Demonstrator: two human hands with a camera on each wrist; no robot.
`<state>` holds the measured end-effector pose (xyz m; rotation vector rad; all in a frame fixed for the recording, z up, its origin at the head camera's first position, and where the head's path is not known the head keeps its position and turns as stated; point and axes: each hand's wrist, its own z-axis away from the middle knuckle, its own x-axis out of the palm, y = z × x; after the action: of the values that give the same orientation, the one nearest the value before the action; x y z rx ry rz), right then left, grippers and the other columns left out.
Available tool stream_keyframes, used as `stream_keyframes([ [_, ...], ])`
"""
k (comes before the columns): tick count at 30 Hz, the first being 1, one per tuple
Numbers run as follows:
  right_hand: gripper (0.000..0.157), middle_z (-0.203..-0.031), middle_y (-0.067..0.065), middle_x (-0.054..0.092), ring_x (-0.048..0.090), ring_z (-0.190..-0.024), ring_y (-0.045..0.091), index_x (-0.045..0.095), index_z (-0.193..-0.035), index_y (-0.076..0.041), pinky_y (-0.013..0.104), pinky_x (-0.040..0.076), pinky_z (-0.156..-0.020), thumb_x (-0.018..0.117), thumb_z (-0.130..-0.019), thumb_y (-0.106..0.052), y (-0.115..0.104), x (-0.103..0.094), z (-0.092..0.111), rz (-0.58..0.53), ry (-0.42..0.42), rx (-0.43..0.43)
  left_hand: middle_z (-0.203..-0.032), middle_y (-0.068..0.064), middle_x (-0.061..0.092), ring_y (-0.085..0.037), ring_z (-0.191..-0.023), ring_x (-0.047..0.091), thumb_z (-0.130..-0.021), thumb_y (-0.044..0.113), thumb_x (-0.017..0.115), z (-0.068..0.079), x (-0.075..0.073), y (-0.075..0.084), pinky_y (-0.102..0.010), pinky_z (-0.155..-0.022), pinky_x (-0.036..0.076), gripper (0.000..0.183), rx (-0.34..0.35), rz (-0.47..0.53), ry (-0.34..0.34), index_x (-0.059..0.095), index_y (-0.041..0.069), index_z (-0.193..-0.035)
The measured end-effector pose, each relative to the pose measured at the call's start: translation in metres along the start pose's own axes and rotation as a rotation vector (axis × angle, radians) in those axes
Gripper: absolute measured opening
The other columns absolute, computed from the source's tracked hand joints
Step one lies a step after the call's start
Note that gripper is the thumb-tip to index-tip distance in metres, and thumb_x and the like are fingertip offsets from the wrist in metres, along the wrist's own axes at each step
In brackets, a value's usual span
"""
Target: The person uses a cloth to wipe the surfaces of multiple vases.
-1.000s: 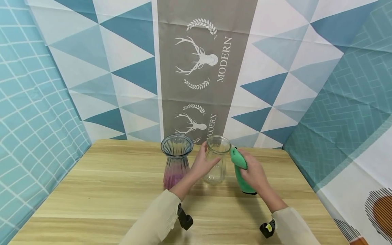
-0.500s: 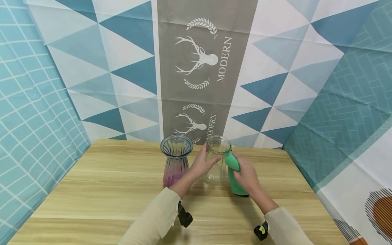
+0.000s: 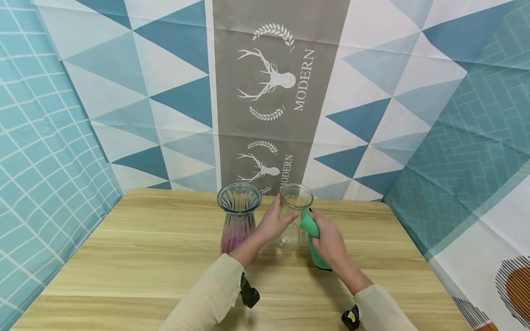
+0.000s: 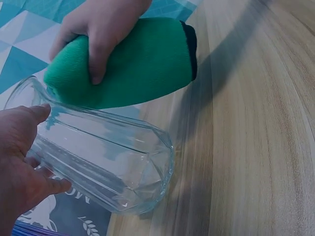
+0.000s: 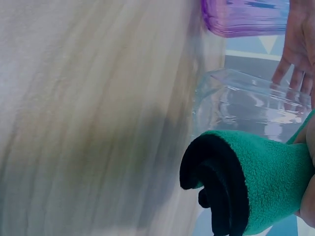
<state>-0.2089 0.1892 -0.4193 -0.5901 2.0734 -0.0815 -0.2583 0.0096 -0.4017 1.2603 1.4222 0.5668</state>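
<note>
A clear glass vase [image 3: 291, 235] with a round rim stands upright on the wooden table. My left hand [image 3: 273, 223] grips it from the left near the neck, thumb in front and fingers behind. In my right hand [image 3: 330, 239] is a rolled green cloth [image 3: 319, 257] with a black edge, held between thumb and fingers. The cloth [image 4: 147, 64] lies right against the vase's side [image 4: 113, 157] near the rim in the left wrist view. From the right wrist, its folded layers [image 5: 216, 182] show at the lower end.
A ribbed glass vase [image 3: 239, 220], bluish above and purple below, stands just left of my left hand. The wooden table [image 3: 136, 257] ends at a patterned backdrop [image 3: 174, 105] behind, with tiled-pattern sheets [image 3: 45, 151] at the sides.
My right hand has moved left with the green cloth, from a little apart to right against the clear vase. The left hand and both vases have stayed in place.
</note>
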Motion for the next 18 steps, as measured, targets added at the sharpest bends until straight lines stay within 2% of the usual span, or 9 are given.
stream_keyframes([
  [4,0.056,-0.119,0.015,0.063,0.062,-0.1,0.035,0.054,-0.128,-0.004,0.048,0.054,-0.078,0.071,-0.074,0.003,0.001,0.004,0.006,0.036,-0.08,0.033,-0.151,-0.016,0.029,-0.032,-0.14,0.029,-0.088,0.027,0.065,0.0,0.001,-0.001,-0.049,-0.115,0.026,0.081,-0.014,-0.013,-0.009,0.015,0.01,-0.149],
  [11,0.058,-0.125,0.015,0.059,0.059,-0.105,0.035,0.052,-0.129,-0.005,0.049,0.053,-0.082,0.071,-0.075,0.002,0.003,0.008,0.014,0.102,-0.226,0.064,-0.152,-0.017,0.027,-0.033,-0.14,0.028,-0.089,0.031,0.063,0.001,-0.001,0.001,-0.051,-0.114,0.026,0.082,-0.066,-0.034,-0.026,0.012,0.01,-0.15],
  [18,0.056,-0.121,0.014,0.061,0.061,-0.1,0.033,0.053,-0.128,-0.006,0.047,0.055,-0.075,0.07,-0.076,-0.001,0.007,0.009,0.018,0.13,-0.341,0.071,-0.152,-0.018,0.026,-0.034,-0.14,0.028,-0.09,0.032,0.062,0.001,-0.002,0.0,-0.05,-0.114,0.027,0.082,-0.076,-0.047,-0.035,0.011,0.008,-0.15],
])
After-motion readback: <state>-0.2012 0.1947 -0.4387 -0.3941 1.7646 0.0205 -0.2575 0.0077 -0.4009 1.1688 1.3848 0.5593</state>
